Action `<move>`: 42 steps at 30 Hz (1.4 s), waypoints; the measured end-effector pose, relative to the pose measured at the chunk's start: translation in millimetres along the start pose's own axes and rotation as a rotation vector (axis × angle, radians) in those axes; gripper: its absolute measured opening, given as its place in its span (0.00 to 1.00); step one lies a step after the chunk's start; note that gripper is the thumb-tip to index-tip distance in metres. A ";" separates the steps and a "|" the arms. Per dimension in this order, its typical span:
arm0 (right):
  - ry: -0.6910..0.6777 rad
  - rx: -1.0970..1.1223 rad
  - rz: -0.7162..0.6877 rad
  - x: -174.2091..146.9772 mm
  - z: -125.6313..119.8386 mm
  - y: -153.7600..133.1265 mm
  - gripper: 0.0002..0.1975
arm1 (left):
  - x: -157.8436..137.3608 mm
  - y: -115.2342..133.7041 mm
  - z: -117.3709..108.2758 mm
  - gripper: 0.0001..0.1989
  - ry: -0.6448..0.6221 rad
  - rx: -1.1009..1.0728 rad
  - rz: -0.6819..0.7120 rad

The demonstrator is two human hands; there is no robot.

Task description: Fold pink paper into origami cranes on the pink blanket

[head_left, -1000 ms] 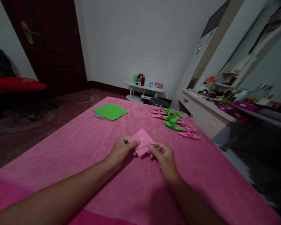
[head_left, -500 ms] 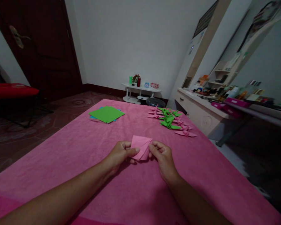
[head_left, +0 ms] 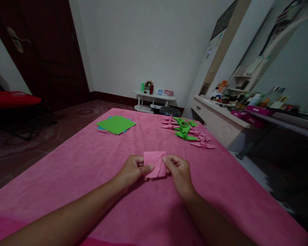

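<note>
1. Centrally, near the middle of the pink cloth (head_left: 92, 160), we hold a folded pink paper (head_left: 151, 157); we cannot tell whether its underside touches the cloth.
2. Our left hand (head_left: 133, 168) grips the paper's left side, thumb flat on top and fingers partly hidden underneath.
3. Our right hand (head_left: 178, 169) pinches the paper's right edge near its far corner, where slanting creases run across the upper layer.
4. Farther off to the left, we see a stack of square sheets (head_left: 116, 124), green uppermost, with blue and pink edges showing below.
5. On the far right of the cloth, we have green paper cranes (head_left: 185, 136) and pink paper cranes (head_left: 203, 145) clustered closely together.
6. Beyond the cloth, we see a low white table (head_left: 155, 96) by the wall, and a dark door (head_left: 38, 51) at far left.
</note>
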State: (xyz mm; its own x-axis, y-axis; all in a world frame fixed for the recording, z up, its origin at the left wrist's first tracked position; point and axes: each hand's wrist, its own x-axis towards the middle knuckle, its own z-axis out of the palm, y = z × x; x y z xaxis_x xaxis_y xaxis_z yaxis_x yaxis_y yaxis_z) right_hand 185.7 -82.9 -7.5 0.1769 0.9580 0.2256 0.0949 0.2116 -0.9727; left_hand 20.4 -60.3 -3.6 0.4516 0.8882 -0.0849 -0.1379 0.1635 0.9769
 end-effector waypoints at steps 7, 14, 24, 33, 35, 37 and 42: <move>0.055 -0.010 -0.030 -2.8 0.3 0.1 0.12 | -1.4 -1.1 2.7 0.10 -0.049 0.024 0.031; -0.059 0.145 -0.006 -2.3 -0.8 -5.7 0.09 | -1.5 6.2 -4.0 0.11 -0.132 -0.024 -0.039; 0.003 0.063 -0.067 -5.1 -4.5 5.4 0.11 | -2.3 1.0 -1.5 0.11 -0.167 0.019 -0.021; -0.003 -0.022 -0.077 -5.5 -2.0 0.1 0.13 | -3.0 1.0 -1.2 0.11 -0.173 0.021 -0.014; 0.025 -0.056 -0.072 -5.4 -3.1 2.4 0.14 | -2.8 0.0 -0.3 0.11 -0.186 0.024 -0.011; 0.061 -0.045 -0.053 -4.5 -3.6 6.3 0.15 | -2.6 -0.6 1.3 0.10 -0.212 0.016 0.002; 0.102 0.024 0.012 1.0 -1.7 14.8 0.19 | -1.5 -1.8 3.6 0.11 -0.167 0.053 0.049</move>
State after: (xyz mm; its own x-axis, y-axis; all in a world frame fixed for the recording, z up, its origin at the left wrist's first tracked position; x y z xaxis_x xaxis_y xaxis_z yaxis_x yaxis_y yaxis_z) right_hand 188.9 -79.1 -21.5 0.2766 0.9361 0.2173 0.0690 0.2062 -0.9761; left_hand 23.1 -63.4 -4.6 0.5864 0.8100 -0.0073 -0.1187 0.0948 0.9884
